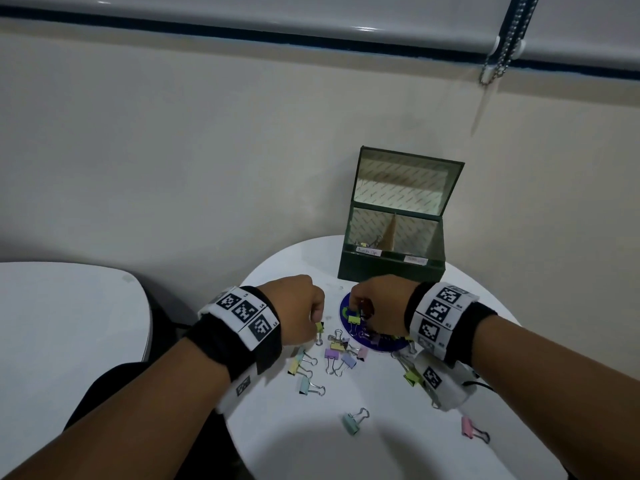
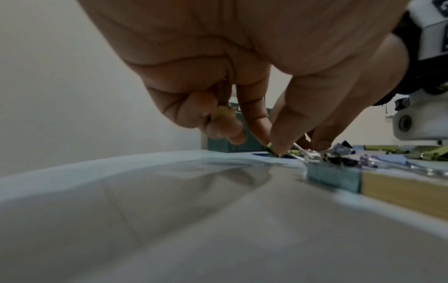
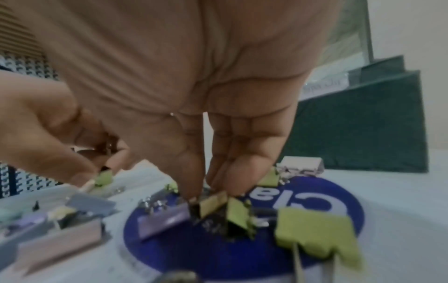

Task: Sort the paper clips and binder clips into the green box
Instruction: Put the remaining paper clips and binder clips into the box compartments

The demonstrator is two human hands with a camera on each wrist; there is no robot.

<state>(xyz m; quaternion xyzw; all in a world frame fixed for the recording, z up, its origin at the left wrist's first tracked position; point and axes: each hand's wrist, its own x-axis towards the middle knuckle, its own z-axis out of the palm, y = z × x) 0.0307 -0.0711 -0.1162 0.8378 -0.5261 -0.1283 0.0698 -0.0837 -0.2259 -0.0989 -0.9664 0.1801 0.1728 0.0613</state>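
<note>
The green box (image 1: pixel 391 268) stands open at the back of the round white table (image 1: pixel 398 455), lid up, with two labelled compartments; a few clips lie in the left one. Several pastel binder clips (image 1: pixel 341 355) are scattered in front, some on a blue disc (image 1: pixel 384 345). My left hand (image 1: pixel 317 320) pinches a small green binder clip (image 1: pixel 319 328) at the table; the left wrist view shows another yellowish clip (image 2: pixel 223 113) tucked in its curled fingers. My right hand (image 1: pixel 360 308) reaches down onto the disc, fingertips closed on a small yellow binder clip (image 3: pixel 213 204).
Loose binder clips lie nearer me, a mint one (image 1: pixel 353 422) and a pink one (image 1: pixel 471 427). A second white table (image 1: pixel 69 323) stands to the left across a dark gap. The wall is right behind the box; a blind chain (image 1: pixel 502 46) hangs top right.
</note>
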